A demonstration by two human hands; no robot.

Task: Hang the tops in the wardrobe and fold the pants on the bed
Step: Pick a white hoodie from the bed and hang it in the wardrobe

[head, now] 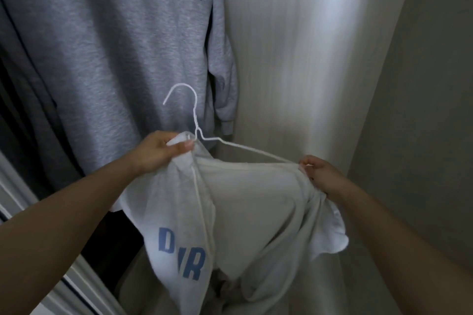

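A white T-shirt [256, 212] with blue printed letters hangs low in the middle of the view, partly threaded onto a white wire hanger [195, 120]. The hanger's hook points up and curls to the left, in front of the hem of a grey sweatshirt [115, 46]. One wire arm of the hanger runs bare from the twisted neck down to the right, out to the far shoulder of the shirt; another stretch of wire shows against the shirt's fabric, running downward from the neck. The shirt's fabric is bunched and twisted below, with the blue letters on its left part and a sleeve flaring out at the lower right.

The left hand [158, 151] grasps the shirt's fabric right at the hanger's neck, thumb on top and fingers curled under the cloth. The right hand [320, 174] pinches the shirt at the end of the bare wire arm, fingers curled round the fabric there. Both forearms reach in from the lower corners.

The grey sweatshirt hangs behind and above, filling the upper left, with one cuffed sleeve dangling just beside a pale wood-grain panel [294, 59] of the wardrobe. To the right of that panel is a plain beige wall [422, 110]. At the lower left runs a white frame edge [64, 276], with darkness inside the wardrobe beyond it
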